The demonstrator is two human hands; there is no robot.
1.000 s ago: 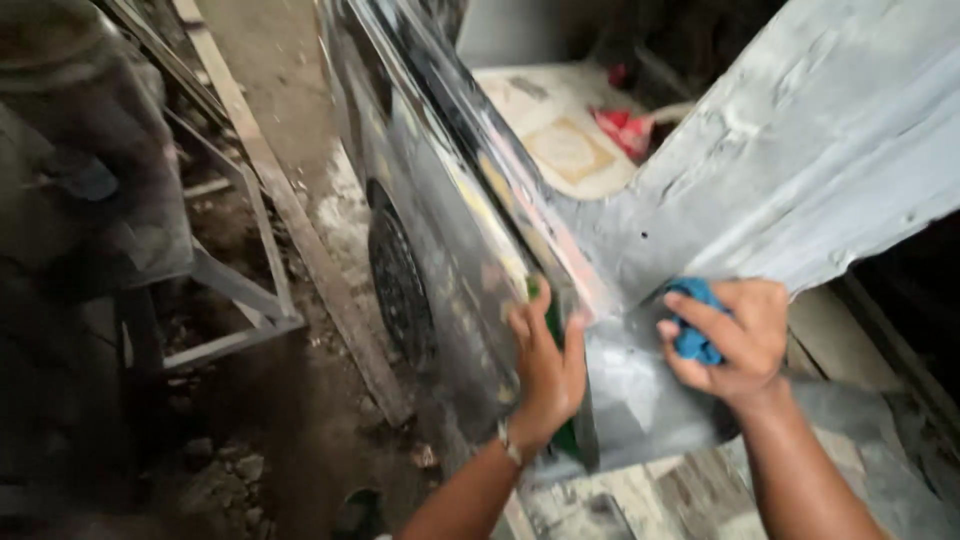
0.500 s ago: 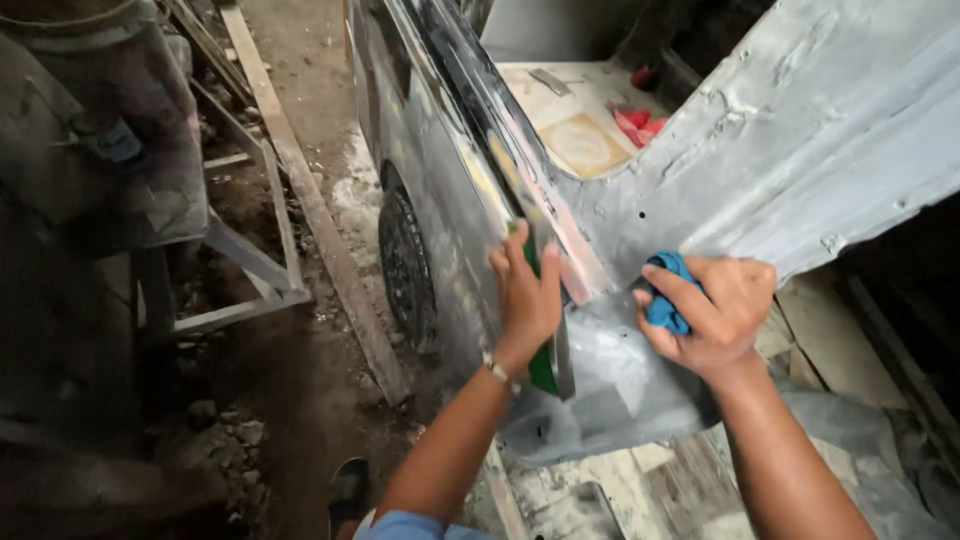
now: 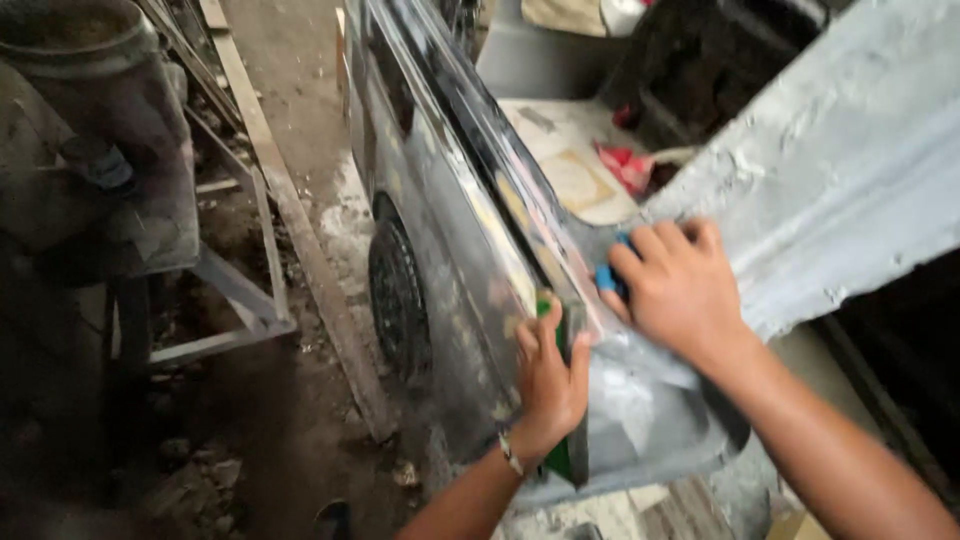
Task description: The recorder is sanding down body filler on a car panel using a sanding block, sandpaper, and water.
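A person's right hand [image 3: 680, 290], fingers curled together, presses a blue sanding pad [image 3: 607, 278] against the dull grey, filler-patched car body panel [image 3: 850, 190] at centre frame. The left hand [image 3: 548, 372], fingers spread flat, braces the panel's folded edge, where a green strip [image 3: 558, 458] shows beneath the palm. A black wheel [image 3: 398, 300] sits left of centre. At upper left stands a grimy metal drum [image 3: 80, 150] on an angle-iron frame [image 3: 250, 300]; what it holds cannot be seen.
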